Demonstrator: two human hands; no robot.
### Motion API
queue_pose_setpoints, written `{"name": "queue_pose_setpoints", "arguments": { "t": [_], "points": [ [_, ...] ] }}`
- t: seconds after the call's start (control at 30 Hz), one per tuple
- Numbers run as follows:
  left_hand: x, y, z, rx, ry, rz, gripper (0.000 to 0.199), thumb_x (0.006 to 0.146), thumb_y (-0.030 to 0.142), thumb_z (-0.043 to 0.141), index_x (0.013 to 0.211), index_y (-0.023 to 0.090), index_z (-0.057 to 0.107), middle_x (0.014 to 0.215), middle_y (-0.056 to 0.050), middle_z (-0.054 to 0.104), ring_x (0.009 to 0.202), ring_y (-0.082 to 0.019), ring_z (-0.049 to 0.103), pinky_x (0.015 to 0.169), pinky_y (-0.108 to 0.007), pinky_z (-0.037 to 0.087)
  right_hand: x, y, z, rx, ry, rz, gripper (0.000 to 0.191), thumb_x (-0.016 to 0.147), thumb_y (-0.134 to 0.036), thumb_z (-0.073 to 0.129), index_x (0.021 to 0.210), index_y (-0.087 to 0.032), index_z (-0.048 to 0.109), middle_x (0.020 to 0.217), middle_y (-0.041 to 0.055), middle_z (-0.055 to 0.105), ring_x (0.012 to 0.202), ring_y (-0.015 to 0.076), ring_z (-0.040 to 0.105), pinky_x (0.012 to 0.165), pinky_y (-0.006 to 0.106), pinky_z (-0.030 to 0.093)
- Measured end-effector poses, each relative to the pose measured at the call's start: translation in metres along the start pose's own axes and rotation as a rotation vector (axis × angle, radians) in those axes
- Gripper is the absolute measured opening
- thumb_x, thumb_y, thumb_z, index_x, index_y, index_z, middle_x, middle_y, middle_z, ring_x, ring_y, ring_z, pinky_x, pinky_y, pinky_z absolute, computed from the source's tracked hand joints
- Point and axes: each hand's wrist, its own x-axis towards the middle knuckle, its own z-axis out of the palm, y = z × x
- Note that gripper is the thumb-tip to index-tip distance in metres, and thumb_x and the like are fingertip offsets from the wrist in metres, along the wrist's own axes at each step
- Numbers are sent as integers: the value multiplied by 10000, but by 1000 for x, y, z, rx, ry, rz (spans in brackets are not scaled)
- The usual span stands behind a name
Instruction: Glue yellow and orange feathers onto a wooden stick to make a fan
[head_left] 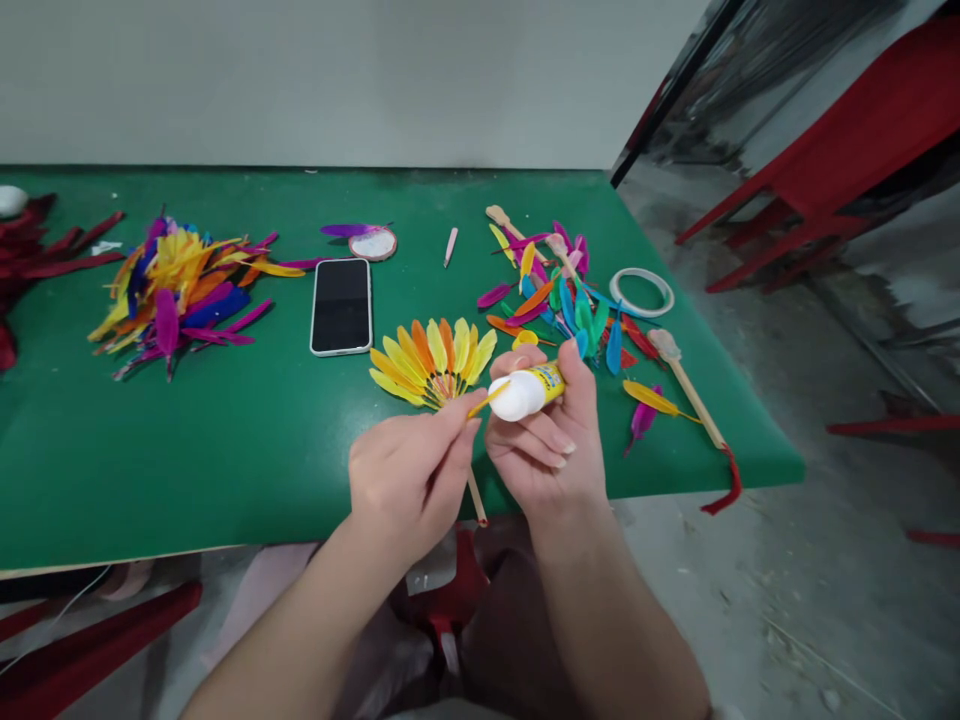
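Observation:
My left hand is closed, pinching a narrow yellow feather; much of it is hidden by the fingers. The feather's thin end meets the white tip of a glue bottle with a yellow label. Wrapped around that bottle is my right hand, tilting it toward the left hand. Behind both hands lies a fan of yellow and orange feathers on a wooden stick, its middle partly covered by my left hand.
On the green table lie a loose pile of colourful feathers, a phone, a round white disc, a small pink tool, a tape ring and a wooden stick with red ribbon. Mixed feathers lie right.

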Motion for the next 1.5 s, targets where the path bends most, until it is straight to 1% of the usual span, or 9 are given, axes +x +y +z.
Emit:
{"name": "queue_pose_setpoints", "arguments": {
  "t": [0.13, 0.3, 0.4, 0.5, 0.6, 0.73, 0.83, 0.97, 1.5],
  "points": [
    [-1, 1, 1, -49, 17, -53, 184, 836, 143, 536, 940, 110, 685, 516, 35, 508, 446, -51, 440, 474, -160, 383, 1, -1, -1, 20, -1, 8, 256, 833, -371, 509, 688, -161, 528, 648, -45, 635, 238, -62, 218, 216, 52, 138],
    [-3, 0, 1, -56, 79, -54, 233, 794, 86, 580, 1008, 117, 666, 709, -22, 658, 600, -75, 576, 582, -167, 459, 1, -2, 0, 38, 44, 14, 235, 803, -363, 537, 714, -151, 585, 660, -31, 651, 261, -53, 280, 241, 53, 219],
    [-5, -2, 3, -34, 139, -30, 318, 776, 55, 589, 1079, 139, 637, 864, -49, 718, 714, -103, 646, 665, -186, 498, -1, -2, 3, -95, 109, -40, 321, 754, -461, 562, 670, -156, 620, 617, -19, 631, 295, -8, 354, 239, 99, 250],
    [-6, -2, 5, -90, 131, -114, 344, 801, 65, 567, 1127, 166, 614, 830, -19, 735, 635, -78, 648, 638, -167, 510, -2, -2, 5, -279, 149, -120, 446, 708, -586, 549, 621, -156, 632, 442, -51, 495, 262, 24, 308, 216, 140, 214],
    [-6, 1, 5, -209, 86, -243, 321, 832, 110, 538, 1135, 187, 611, 716, 21, 725, 528, -58, 615, 591, -160, 514, -5, -2, 5, -476, 169, -280, 465, 726, -615, 518, 661, -172, 643, 362, -74, 407, 224, 32, 263, 209, 151, 202],
    [-7, 5, 5, -359, 48, -381, 287, 847, 158, 525, 1112, 190, 630, 530, 63, 633, 428, -45, 555, 497, -141, 489, -10, 0, -1, -752, 99, -649, 337, 755, -544, 533, 783, -234, 661, 484, -35, 566, 312, 86, 479, 250, 174, 324],
    [-8, 6, 4, -430, 65, -436, 275, 851, 171, 521, 1099, 192, 639, 519, 61, 609, 421, -44, 544, 454, -133, 466, -15, 2, -6, -903, 8, -790, 230, 777, -437, 561, 896, -268, 663, 640, -15, 638, 438, 116, 586, 334, 209, 443],
    [-6, 7, 2, -391, 91, -408, 253, 849, 166, 514, 1055, 189, 657, 491, 65, 592, 389, -40, 518, 437, -138, 453, -16, 3, -10, -967, -21, -834, 225, 761, -399, 599, 924, -255, 658, 795, 7, 653, 513, 123, 618, 385, 233, 496],
    [2, 8, -6, -52, 153, -20, 144, 822, 96, 524, 910, 84, 637, 631, -15, 690, 493, -90, 594, 485, -209, 432, -11, 3, -7, -926, -45, -866, 196, 756, -382, 564, 866, -257, 669, 654, -17, 588, 445, 112, 576, 332, 213, 424]
  ]
}}
